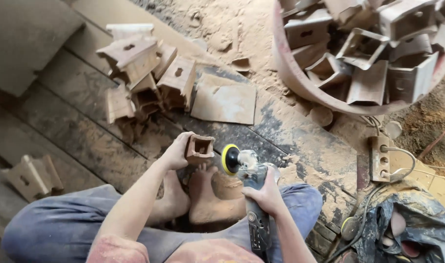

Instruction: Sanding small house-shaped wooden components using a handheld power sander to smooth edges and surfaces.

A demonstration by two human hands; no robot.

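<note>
Soft even daylight, sharp, slight edge distortion.

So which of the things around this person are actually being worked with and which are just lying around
In use:
- left hand holding a small wooden block
- right hand gripping the sander, its yellow-rimmed disc beside the block

Lying about:
- pile of wooden pieces on the dusty boards
- round tub full of similar pieces
- flat panel
- power strip with cables
- crumpled blue cloth
</note>
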